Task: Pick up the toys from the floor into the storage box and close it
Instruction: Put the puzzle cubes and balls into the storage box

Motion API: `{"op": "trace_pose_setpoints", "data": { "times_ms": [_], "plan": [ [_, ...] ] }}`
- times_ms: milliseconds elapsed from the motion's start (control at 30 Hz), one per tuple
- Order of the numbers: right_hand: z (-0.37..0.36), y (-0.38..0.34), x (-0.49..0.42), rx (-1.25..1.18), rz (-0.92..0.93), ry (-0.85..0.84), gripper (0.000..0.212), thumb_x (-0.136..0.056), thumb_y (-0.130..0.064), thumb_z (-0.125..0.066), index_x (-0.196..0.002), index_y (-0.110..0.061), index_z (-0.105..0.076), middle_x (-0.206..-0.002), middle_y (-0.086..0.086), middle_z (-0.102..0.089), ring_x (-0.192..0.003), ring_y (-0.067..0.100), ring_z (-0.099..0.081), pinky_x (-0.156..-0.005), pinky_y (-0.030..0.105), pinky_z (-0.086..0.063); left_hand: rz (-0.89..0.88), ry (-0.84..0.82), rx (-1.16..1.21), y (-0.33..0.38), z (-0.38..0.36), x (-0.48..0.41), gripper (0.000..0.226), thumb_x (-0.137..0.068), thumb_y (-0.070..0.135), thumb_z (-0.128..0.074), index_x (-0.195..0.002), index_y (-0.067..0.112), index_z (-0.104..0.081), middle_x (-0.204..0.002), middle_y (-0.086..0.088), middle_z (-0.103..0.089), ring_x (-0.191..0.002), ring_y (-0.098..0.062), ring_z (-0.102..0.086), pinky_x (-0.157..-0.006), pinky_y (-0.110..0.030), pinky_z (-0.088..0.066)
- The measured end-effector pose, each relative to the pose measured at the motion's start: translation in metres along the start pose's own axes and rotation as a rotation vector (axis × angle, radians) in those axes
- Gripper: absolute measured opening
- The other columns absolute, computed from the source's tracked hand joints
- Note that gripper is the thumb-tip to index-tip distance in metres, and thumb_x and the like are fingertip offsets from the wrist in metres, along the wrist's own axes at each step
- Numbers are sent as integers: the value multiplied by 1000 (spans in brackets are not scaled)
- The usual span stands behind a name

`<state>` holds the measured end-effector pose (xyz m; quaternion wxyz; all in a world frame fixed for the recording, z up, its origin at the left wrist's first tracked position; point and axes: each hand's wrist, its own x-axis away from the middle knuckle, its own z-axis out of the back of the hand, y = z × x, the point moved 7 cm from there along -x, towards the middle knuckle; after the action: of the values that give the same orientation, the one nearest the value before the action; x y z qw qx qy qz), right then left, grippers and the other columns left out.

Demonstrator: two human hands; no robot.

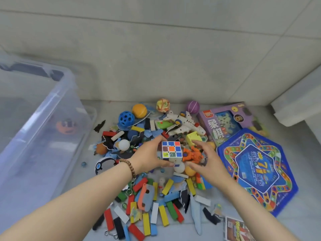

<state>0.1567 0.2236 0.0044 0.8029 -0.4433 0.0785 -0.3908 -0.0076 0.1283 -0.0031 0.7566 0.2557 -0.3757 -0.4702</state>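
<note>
— Where's the cube?
— The puzzle cube (171,151) is mid-way across the toy pile (163,214), with my left hand (147,157) curled round it. My right hand (208,159) hovers spread beside it, over the orange figure (192,154).
— Next?
— Gathering's barely begun, I'd say. Carry it left and drop it into the storage box (57,105).

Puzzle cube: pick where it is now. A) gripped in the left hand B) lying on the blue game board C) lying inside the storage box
A: the left hand grips the puzzle cube, apart from the storage box and the blue game board.
</note>
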Motion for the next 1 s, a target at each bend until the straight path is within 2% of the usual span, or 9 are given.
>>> {"op": "trace_pose_setpoints", "data": {
  "times_ms": [67,200,367,433,500,600,700,867,1000],
  "plan": [
    [15,35,23,107,-135,127,72,-75,-33,-76,-136,-25,-39,-133,-6,-37,-122,7,-38,-98,22,-31,6,21,-6,4,4,6,68,-62,41,-83,-117,25,-46,-103,12,-63,-93,-5,-59,-82,-28,-52],
    [-2,74,59,184,-335,115,77,-78,-32,-73,-141,-19,-31,-141,0,-39,-127,18,-42,-93,27,-39,23,55,-19,10,19,23,63,-60,44,-83,-109,29,-48,-95,17,-61,-86,0,-58,-79,-23,-51],
    [16,41,59,112,-350,224,58,-79,-27,-72,-128,-14,-45,-118,5,-62,-101,24,-58,-80,33,-47,27,129,-1,25,64,59,61,-62,45,-82,-109,29,-48,-95,17,-63,-86,3,-58,-76,-18,-49],
    [35,6,52,52,-303,258,67,-75,-25,-76,-132,-12,-43,-117,3,-60,-104,25,-58,-83,34,-46,19,166,-6,33,89,79,60,-62,45,-82,-108,29,-48,-93,18,-62,-85,2,-59,-74,-17,-49],
    [49,-40,43,11,-223,208,72,-71,-26,-79,-132,-16,-43,-114,-4,-59,-105,19,-59,-86,32,-46,21,213,-5,40,119,101,59,-62,43,-83,-108,29,-48,-94,18,-63,-85,2,-60,-76,-19,-51],
    [52,-126,35,-106,-81,77,64,-70,-25,-80,-123,-19,-45,-109,-6,-62,-93,8,-63,-84,28,-50,39,294,18,46,172,142,61,-62,41,-83,-111,29,-48,-98,16,-63,-89,1,-61,-80,-23,-53],
    [36,-224,34,-131,93,-53,57,-69,-20,-81,-116,-20,-50,-105,-7,-61,-97,9,-62,-88,23,-47,49,408,58,43,234,192,58,-62,38,-83,-109,28,-50,-99,14,-64,-91,-2,-61,-80,-25,-54],
    [-53,-352,39,-87,323,-267,57,-70,-23,-81,-119,-26,-50,-108,-9,-60,-99,9,-61,-88,22,-50,241,498,71,-28,297,280,56,-64,33,-84,-108,26,-50,-99,13,-63,-83,-7,-65,-76,-26,-53],
    [-151,-394,38,-19,394,-322,55,-69,-32,-81,-117,-25,-55,-105,-11,-61,-99,7,-57,-91,23,-44,460,539,93,-115,297,331,56,-68,33,-82,-109,18,-47,-98,11,-56,-87,-12,-59,-74,-25,-49]
  ]
}}
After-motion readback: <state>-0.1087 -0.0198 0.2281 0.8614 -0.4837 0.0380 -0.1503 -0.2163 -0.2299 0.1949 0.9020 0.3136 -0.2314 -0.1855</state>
